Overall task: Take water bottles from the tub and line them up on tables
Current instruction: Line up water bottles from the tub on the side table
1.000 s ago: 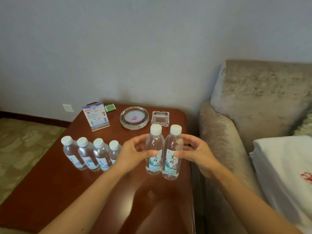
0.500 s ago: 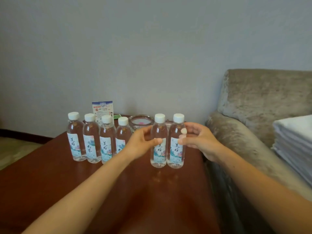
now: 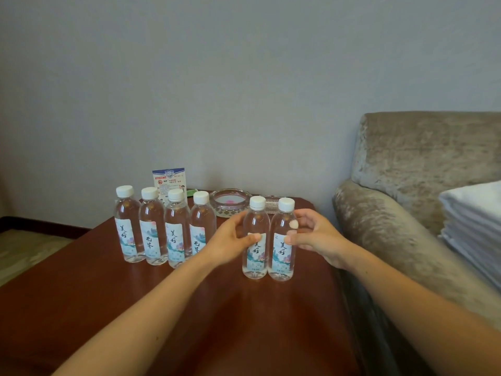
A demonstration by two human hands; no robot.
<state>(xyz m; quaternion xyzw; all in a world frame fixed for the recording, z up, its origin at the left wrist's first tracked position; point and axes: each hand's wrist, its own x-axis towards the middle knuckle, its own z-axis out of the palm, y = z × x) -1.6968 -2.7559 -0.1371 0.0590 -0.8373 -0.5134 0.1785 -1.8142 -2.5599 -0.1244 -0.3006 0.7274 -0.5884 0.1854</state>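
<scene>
My left hand (image 3: 230, 240) grips the left bottle (image 3: 254, 257); my right hand (image 3: 315, 237) pinches the right bottle (image 3: 280, 255). Both stand touching on the table (image 3: 122, 294). Risk: an uneven release tips one, toppling both.

A plain pale grey wall (image 3: 244, 77) runs behind a glossy reddish-brown wooden table (image 3: 81, 280). A beige velvet armchair (image 3: 420, 158) stands against the table's right edge. Beyond its left edge lie patterned carpet (image 3: 27, 248) and a dark skirting board (image 3: 40, 226).
</scene>
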